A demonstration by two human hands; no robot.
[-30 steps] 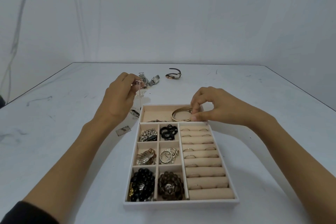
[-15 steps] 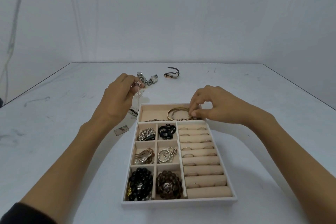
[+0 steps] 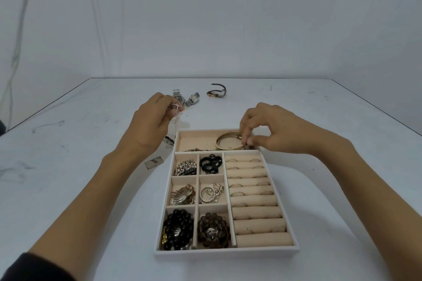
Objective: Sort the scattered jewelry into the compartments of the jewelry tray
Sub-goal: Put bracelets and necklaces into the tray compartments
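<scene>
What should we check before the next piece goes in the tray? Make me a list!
1. Left hand pinches the thin chain: ok.
2. Chain untangled: cannot tell, too fine to see.
3. Right hand free of the gold bangle: not ok, it pinches it.
4. Room in the long top compartment of the tray: ok, its left part is bare.
5. All jewelry sorted: not ok, three watches lie on the table.
</scene>
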